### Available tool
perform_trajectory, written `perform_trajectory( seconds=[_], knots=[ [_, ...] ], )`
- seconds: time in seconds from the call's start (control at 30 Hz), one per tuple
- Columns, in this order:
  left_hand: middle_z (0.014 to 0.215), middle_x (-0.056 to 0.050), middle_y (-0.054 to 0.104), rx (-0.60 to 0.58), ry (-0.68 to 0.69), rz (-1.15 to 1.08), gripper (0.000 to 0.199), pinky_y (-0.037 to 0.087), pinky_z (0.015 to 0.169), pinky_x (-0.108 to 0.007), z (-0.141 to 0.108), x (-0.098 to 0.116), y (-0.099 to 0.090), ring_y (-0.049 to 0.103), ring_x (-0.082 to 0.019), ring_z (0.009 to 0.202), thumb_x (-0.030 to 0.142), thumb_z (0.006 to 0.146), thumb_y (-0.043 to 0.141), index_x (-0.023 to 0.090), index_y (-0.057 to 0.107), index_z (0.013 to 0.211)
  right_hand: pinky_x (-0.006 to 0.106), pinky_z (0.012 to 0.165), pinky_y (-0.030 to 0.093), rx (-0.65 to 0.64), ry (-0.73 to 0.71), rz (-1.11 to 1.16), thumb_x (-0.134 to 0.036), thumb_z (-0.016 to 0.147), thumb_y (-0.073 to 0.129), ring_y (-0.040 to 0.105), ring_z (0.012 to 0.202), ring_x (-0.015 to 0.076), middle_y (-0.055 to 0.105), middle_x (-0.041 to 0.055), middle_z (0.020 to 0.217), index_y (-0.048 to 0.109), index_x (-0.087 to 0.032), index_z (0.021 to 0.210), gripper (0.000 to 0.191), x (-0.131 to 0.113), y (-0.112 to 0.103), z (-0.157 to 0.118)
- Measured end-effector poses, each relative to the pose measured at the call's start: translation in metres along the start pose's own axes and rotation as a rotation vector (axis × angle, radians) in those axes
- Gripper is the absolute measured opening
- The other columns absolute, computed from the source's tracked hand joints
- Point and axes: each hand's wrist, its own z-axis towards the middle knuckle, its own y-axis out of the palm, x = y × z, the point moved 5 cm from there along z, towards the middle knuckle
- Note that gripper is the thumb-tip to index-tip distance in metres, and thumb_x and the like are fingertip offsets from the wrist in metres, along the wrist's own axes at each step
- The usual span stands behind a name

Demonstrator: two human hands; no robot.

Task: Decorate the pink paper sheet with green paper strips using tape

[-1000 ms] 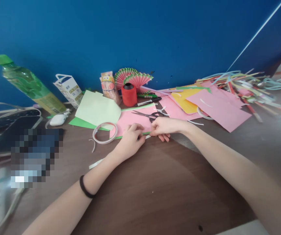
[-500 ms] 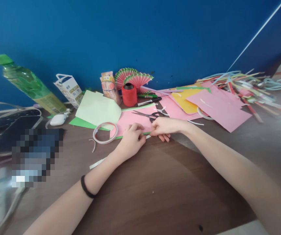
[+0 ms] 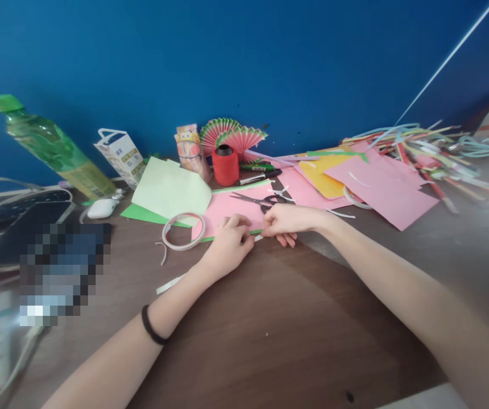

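A narrow white strip of tape (image 3: pixel 258 238) shows between my two hands, along the green-edged lower side of a pink paper sheet (image 3: pixel 216 213). The fingers of my left hand (image 3: pixel 231 241) are curled down on the strip at the sheet's edge. My right hand (image 3: pixel 279 221) pinches the strip's right end between thumb and forefinger, its other fingers loosely bent. Black-handled scissors (image 3: pixel 255 200) lie on the pink sheet just above my hands. A roll of tape (image 3: pixel 183 232) rests at the sheet's left corner. Another white strip end (image 3: pixel 168 283) pokes out left of my left forearm; the part beneath is hidden.
Light green paper (image 3: pixel 172 187), a red thread spool (image 3: pixel 225 166) and folded paper fans (image 3: pixel 240 139) are at the back. Pink sheets (image 3: pixel 383 190) and yellow paper (image 3: pixel 323 173) lie right. A bottle (image 3: pixel 52 147), carton (image 3: pixel 120 156) and white earphone case (image 3: pixel 102 208) stand left.
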Motion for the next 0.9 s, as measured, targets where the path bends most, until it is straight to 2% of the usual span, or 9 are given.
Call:
perform_trajectory(
  seconds=[0.9],
  knots=[
    [0.106, -0.007, 0.053, 0.004, -0.002, 0.023, 0.019, 0.037, 0.092, -0.040, 0.0012, -0.0003, 0.0011, 0.043, -0.023, 0.098, 0.017, 0.078, 0.047, 0.016, 0.055, 0.061, 0.019, 0.035, 0.036, 0.011, 0.015, 0.007, -0.034, 0.077, 0.054, 0.054, 0.036, 0.0088, 0.059, -0.0022, 0.046, 0.049, -0.017, 0.063, 0.023, -0.0013, -0.0009, -0.0011]
  ],
)
